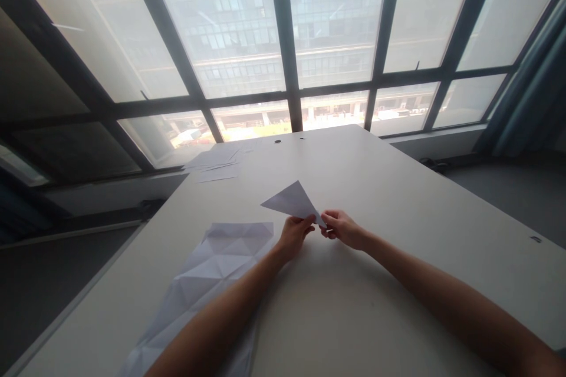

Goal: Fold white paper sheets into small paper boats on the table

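Observation:
A folded sheet of white paper (pixel 289 199), triangular in outline, is held up over the table between my hands. My left hand (pixel 297 233) is closed on its lower edge, with the thumb on top. At the narrow right corner, my right hand (pixel 338 228) pinches the paper between thumb and fingers. The wide part of the triangle points away to the far left. Under and beside my left forearm lies a large creased sheet of paper (pixel 216 268) with a pattern of triangular folds; the forearm hides part of it.
The white table (pixel 398 200) stretches toward tall framed windows (pixel 331 23). Several loose paper sheets (pixel 216 159) lie at its far left corner. Round holes (pixel 277 141) sit near the far edge. A blue curtain (pixel 517 100) hangs at the right.

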